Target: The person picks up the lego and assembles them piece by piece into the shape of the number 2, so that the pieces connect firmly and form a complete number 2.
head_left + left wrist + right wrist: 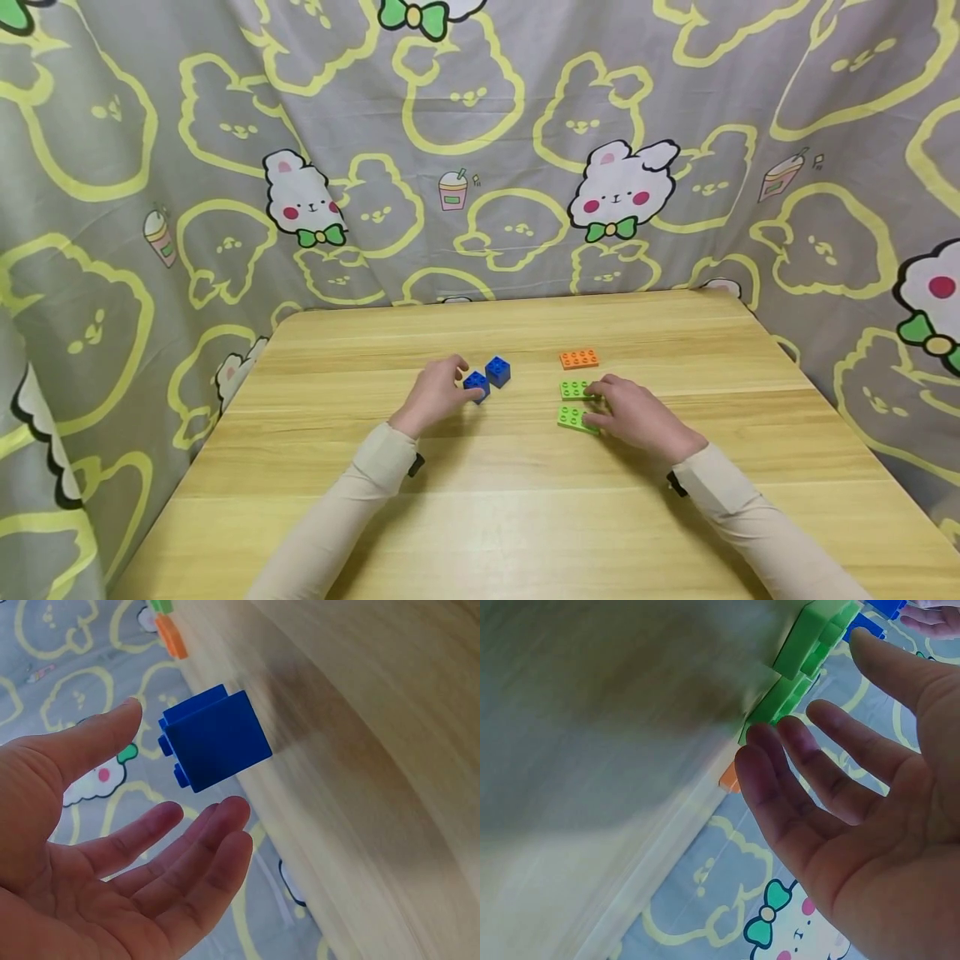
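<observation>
Two blue toy bricks stand close together on the table, the nearer blue brick beside my left hand and the farther blue brick just to its right. In the left wrist view, thumb and fingers spread around the blue brick with a gap on both sides. My right hand hovers at the right ends of two flat green bricks, the farther green brick and the nearer green brick. Its fingers are relaxed and apart, with nothing in them; the fingertips overlap the green bricks in the head view.
A flat orange brick lies beyond the green ones. Everything sits on a light wood table. A grey curtain with cartoon prints hangs behind the far edge and at both sides.
</observation>
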The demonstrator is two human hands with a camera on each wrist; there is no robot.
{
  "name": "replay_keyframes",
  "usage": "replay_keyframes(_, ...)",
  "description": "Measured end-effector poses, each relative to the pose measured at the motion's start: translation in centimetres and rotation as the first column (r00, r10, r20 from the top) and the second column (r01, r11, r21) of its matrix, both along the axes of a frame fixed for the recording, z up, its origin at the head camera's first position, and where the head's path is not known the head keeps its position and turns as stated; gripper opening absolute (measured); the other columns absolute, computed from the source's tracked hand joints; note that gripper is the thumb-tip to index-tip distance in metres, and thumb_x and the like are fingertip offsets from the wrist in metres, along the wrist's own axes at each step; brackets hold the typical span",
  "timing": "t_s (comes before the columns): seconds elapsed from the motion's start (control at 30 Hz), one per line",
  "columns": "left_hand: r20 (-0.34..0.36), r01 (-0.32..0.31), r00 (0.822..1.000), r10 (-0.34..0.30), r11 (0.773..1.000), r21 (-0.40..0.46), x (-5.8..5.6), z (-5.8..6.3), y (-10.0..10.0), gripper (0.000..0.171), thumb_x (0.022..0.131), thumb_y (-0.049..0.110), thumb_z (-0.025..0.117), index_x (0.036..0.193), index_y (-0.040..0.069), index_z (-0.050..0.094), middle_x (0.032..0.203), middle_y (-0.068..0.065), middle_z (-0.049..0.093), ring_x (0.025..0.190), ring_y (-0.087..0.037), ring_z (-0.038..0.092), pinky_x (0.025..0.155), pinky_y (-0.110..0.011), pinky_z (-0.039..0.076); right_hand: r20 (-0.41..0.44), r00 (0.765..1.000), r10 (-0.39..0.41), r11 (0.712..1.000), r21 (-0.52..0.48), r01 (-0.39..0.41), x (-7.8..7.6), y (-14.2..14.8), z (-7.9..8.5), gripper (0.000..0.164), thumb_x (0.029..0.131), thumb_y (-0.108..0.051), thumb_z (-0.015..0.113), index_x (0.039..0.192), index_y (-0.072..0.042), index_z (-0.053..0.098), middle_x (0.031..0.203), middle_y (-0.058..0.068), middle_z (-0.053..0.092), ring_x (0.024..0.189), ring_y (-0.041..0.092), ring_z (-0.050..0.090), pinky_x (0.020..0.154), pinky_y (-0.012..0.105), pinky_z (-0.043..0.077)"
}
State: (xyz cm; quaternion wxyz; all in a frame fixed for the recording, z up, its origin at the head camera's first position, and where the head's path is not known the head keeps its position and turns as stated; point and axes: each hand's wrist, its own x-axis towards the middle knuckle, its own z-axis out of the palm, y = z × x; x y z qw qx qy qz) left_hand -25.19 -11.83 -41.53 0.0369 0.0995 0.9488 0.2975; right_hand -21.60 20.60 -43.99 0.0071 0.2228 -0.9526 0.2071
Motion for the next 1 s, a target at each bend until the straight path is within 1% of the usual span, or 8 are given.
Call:
replay_keyframes(0.1, 0.002, 0.004, 1.000, -0.004, 1.000, 0.000, -0.06, -0.17, 0.16, 0.048, 0.090, 0.028, 0.080, 0.126, 0.001, 0.063, 0.117, -0.018, 0.070, 0.099, -0.029, 0.066, 0.083, -0.041, 0.057, 0.007, 1.000, 0.003, 1.000, -0.005, -0.003, 0.08, -0.12, 0.02, 0.037, 0.092, -0.025, 0.078, 0.119, -0.002, 0.071, 0.105, 0.008, 0.068, 0.089, 0.019, 0.063, 0.082, 0.044, 0.055)
replay_keyframes(0.27, -0.001, 0.018, 1.000, -0.018, 1.000, 0.009, -0.22, -0.23, 0.47, 0.045, 0.090, 0.025, 0.081, 0.123, 0.000, 0.064, 0.115, -0.018, 0.071, 0.094, -0.025, 0.067, 0.080, -0.038, 0.057, 0.015, 1.000, 0.008, 1.000, -0.017, -0.008, 0.13, -0.25, -0.05, 0.036, 0.091, -0.026, 0.079, 0.118, -0.004, 0.071, 0.102, 0.005, 0.068, 0.087, 0.016, 0.062, 0.080, 0.041, 0.054)
replay_keyframes(0.47, -0.023, 0.047, 0.999, -0.047, 0.999, 0.003, -0.41, -0.25, 0.67, 0.038, 0.088, 0.020, 0.082, 0.117, -0.001, 0.066, 0.109, -0.017, 0.072, 0.090, -0.023, 0.066, 0.078, -0.036, 0.057, 0.035, 0.999, 0.018, 1.000, -0.019, -0.017, 0.01, -0.41, -0.34, 0.040, 0.089, -0.030, 0.081, 0.119, -0.004, 0.071, 0.099, 0.002, 0.067, 0.085, 0.015, 0.061, 0.079, 0.038, 0.054)
replay_keyframes(0.6, -0.033, 0.060, 0.998, -0.060, 0.998, -0.004, -0.51, -0.40, 0.67, 0.038, 0.087, 0.017, 0.083, 0.115, -0.001, 0.067, 0.106, -0.017, 0.072, 0.087, -0.021, 0.067, 0.076, -0.035, 0.057, 0.042, 0.999, 0.030, 1.000, -0.006, -0.029, 0.00, -0.54, -0.42, 0.043, 0.087, -0.033, 0.083, 0.118, -0.005, 0.072, 0.097, -0.001, 0.066, 0.084, 0.013, 0.060, 0.077, 0.036, 0.052)
replay_keyframes(0.77, -0.025, 0.061, 0.998, -0.061, 0.998, 0.008, -0.68, -0.54, 0.71, 0.036, 0.088, 0.015, 0.082, 0.116, -0.001, 0.066, 0.105, -0.017, 0.072, 0.084, -0.021, 0.068, 0.073, -0.033, 0.057, 0.036, 0.999, 0.038, 0.999, 0.025, -0.039, 0.17, -0.61, -0.29, 0.041, 0.085, -0.033, 0.084, 0.116, -0.008, 0.073, 0.096, -0.003, 0.065, 0.083, 0.011, 0.059, 0.075, 0.035, 0.052)
replay_keyframes(1.0, -0.018, 0.061, 0.998, -0.061, 0.998, 0.005, -0.73, -0.61, 0.67, 0.034, 0.089, 0.013, 0.081, 0.117, -0.001, 0.066, 0.104, -0.017, 0.072, 0.083, -0.020, 0.066, 0.070, -0.032, 0.057, 0.039, 0.998, 0.052, 0.997, 0.057, -0.055, 0.23, -0.78, -0.11, 0.038, 0.086, -0.030, 0.083, 0.118, -0.011, 0.073, 0.099, -0.004, 0.067, 0.086, 0.011, 0.060, 0.075, 0.037, 0.053)
